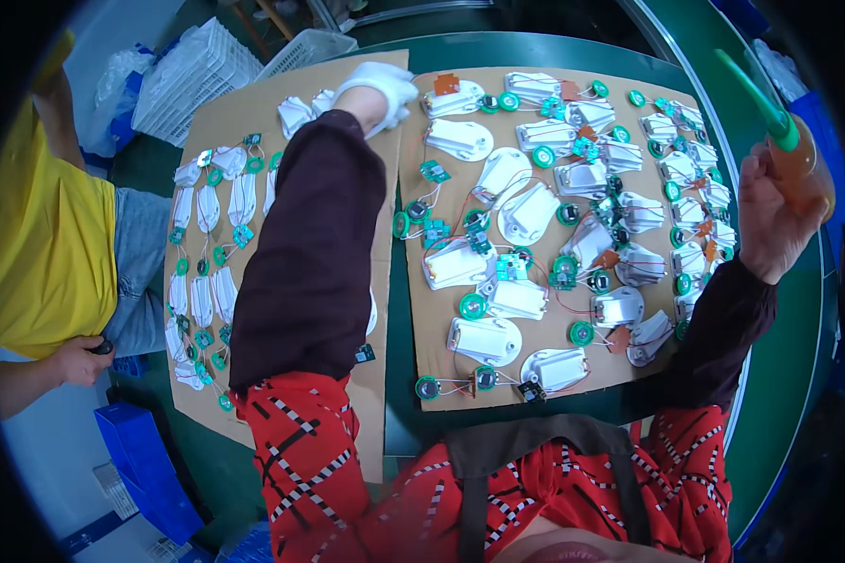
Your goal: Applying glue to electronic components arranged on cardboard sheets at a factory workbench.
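Note:
My left hand (385,91), in a white glove, reaches over the far end of the left cardboard sheet (385,216), close to a few white plastic housings (296,114). Its fingers point away and are partly hidden, so whether they grip anything is unclear. At the right, my bare right hand (770,211) is raised and closed around an amber squeeze bottle (807,183) with a long green nozzle tilted up and to the left. Beneath, the right cardboard sheet (441,349) carries many white housings (528,214) with wires, green round parts (473,306) and small circuit boards (512,267).
Both sheets lie on a green table (554,47). At the left stands a person in a yellow top (52,253), one hand (80,359) holding something dark. White plastic crates (197,80) are stacked at the far left; blue boxes (145,464) stand on the near left side.

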Motion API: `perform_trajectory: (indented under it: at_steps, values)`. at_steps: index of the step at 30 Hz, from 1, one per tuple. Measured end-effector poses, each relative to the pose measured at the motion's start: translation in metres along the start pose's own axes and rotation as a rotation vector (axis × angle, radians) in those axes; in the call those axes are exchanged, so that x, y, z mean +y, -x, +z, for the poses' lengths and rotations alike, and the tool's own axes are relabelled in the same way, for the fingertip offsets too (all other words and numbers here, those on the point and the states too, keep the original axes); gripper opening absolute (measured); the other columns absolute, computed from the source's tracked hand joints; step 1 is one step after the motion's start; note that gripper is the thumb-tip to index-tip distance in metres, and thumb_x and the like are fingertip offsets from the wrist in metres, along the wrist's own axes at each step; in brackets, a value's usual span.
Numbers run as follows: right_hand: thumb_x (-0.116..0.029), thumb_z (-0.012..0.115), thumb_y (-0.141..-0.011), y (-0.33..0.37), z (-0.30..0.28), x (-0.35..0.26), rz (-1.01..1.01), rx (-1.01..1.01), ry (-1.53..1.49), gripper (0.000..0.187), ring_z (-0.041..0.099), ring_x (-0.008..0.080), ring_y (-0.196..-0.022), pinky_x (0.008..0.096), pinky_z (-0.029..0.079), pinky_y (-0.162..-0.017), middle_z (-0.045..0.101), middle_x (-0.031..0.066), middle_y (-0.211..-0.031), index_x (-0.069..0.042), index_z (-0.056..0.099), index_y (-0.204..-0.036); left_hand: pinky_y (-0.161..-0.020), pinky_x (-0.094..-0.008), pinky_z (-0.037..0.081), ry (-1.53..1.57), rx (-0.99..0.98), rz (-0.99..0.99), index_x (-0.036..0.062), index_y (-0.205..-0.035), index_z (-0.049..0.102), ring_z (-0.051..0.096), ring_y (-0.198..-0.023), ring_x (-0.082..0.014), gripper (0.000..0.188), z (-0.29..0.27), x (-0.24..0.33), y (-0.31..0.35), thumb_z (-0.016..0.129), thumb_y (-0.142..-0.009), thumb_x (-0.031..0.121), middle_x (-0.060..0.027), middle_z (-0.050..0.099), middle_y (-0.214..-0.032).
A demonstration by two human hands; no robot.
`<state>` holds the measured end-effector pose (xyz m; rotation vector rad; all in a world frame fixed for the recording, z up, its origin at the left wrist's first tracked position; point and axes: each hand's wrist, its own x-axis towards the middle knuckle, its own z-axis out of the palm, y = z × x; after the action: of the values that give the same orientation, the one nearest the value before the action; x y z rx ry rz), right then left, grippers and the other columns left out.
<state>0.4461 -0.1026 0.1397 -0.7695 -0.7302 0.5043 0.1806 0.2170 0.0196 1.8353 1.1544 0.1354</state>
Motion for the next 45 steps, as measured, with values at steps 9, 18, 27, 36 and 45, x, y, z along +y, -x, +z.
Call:
perform_trajectory:
  at_steps: [9, 18, 27, 36, 45]
  values:
    - [-0.031, 0.078, -0.060, -0.009, -0.046, -0.016, 0.235, 0.047, -0.502, 0.071, 0.047, 0.0261, -0.094, 0.0387, 0.041, -0.074, 0.049, 0.0124, -0.109, -0.004, 0.042, -0.115, -0.086, -0.0350, 0.042, -0.539, 0.326, 0.363, 0.0138, -0.099, 0.063, 0.055, -0.097, -0.0285, 0.029, 0.025, 0.075, 0.005, 0.050, -0.073, 0.020, -0.0113, 0.059, -0.103]
    - [-0.039, 0.062, -0.078, -0.006, -0.026, 0.003, 0.178, 0.119, -0.307, 0.050, 0.052, 0.0171, -0.087, 0.0305, 0.044, -0.067, 0.053, 0.0076, -0.102, -0.007, 0.044, -0.113, -0.081, -0.0355, 0.044, -0.915, 0.131, 0.302, 0.0118, -0.094, 0.064, 0.057, -0.092, -0.0285, 0.024, 0.097, 0.109, -0.031, 0.054, -0.076, 0.022, -0.0122, 0.061, -0.097]
    - [-0.040, 0.065, -0.075, -0.009, -0.027, 0.021, 0.228, 0.280, -0.208, 0.053, 0.047, 0.0115, -0.077, 0.0263, 0.042, -0.062, 0.048, 0.0046, -0.093, -0.007, 0.043, -0.111, -0.081, -0.0362, 0.044, -0.940, 0.196, 0.354, 0.0101, -0.085, 0.064, 0.056, -0.094, -0.0297, 0.016, 0.110, 0.110, -0.022, 0.055, -0.075, 0.019, -0.0133, 0.058, -0.099]
    - [-0.040, 0.067, -0.074, -0.007, -0.027, 0.024, 0.225, 0.374, -0.222, 0.057, 0.048, 0.0127, -0.079, 0.0261, 0.043, -0.063, 0.047, 0.0065, -0.093, -0.006, 0.040, -0.112, -0.080, -0.0360, 0.045, -0.939, 0.145, 0.337, 0.0080, -0.097, 0.064, 0.057, -0.094, -0.0304, 0.026, 0.110, 0.119, -0.009, 0.057, -0.077, 0.023, -0.0152, 0.058, -0.104]
    - [-0.035, 0.060, -0.081, 0.000, -0.018, 0.032, 0.123, 0.128, 0.021, 0.043, 0.057, 0.0152, -0.087, 0.0302, 0.046, -0.075, 0.056, 0.0086, -0.098, -0.006, 0.046, -0.109, -0.076, -0.0317, 0.047, -0.405, 0.244, 0.010, 0.0067, -0.083, 0.067, 0.060, -0.085, -0.0303, 0.023, 0.090, 0.100, -0.028, 0.061, -0.069, 0.025, -0.0148, 0.063, -0.090]
